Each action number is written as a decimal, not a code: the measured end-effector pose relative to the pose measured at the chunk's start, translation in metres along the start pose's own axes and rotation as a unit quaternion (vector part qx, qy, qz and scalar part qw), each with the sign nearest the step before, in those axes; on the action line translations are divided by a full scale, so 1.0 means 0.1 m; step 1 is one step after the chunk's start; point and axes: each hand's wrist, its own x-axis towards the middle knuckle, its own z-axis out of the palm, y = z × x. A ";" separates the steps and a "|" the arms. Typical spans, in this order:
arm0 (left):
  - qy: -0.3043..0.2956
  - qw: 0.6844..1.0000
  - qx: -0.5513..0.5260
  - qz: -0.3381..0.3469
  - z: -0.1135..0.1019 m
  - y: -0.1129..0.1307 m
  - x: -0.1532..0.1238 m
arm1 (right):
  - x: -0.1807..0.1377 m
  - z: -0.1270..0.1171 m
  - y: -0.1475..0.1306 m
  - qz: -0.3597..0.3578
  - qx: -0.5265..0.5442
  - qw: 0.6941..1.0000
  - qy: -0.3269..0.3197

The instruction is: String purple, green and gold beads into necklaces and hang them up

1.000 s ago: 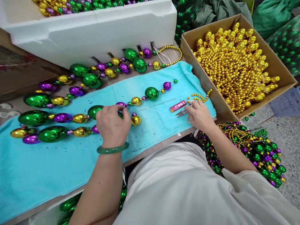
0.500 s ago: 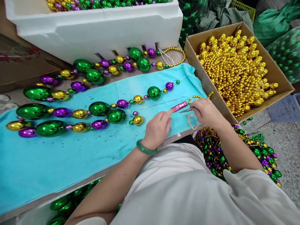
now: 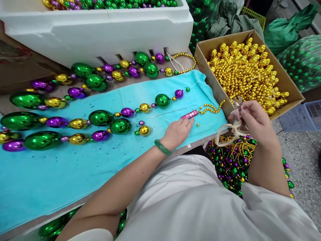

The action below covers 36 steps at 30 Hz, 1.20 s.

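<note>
Right hand (image 3: 258, 122): fingers closed on pale-handled snips (image 3: 236, 128), blades up, near the cardboard box (image 3: 212, 78).
Left hand (image 3: 177, 133): fingers extended, gripping nothing visible, tips at the red packet (image 3: 189, 114).
Step, as judged: handling the cutting tool amid bead stringing. Next move: calls for keeping blades clear of the thread.
Pose: right wrist bent, raised; left palm down, low.
Bead strand (image 3: 101, 117): on blue towel (image 3: 62, 174), beyond and left of the left hand.

Green sack (image 3: 284, 36) beside bulging clear bag (image 3: 301, 65); bluish crate (image 3: 296, 117) on speckled floor (image 3: 303, 149).
</note>
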 end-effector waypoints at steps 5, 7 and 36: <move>-0.054 0.997 -0.021 -0.041 -0.02 0.10 0.20 | -0.08 -0.07 0.02 -0.021 0.104 0.981 0.164; -0.047 0.996 -0.046 -0.053 -0.06 0.10 0.21 | -0.06 -0.05 0.04 -0.052 0.112 0.973 0.196; -0.012 0.730 -0.655 -0.194 -0.72 -0.27 -0.35 | -0.13 1.30 -0.43 -0.198 0.070 0.971 -0.114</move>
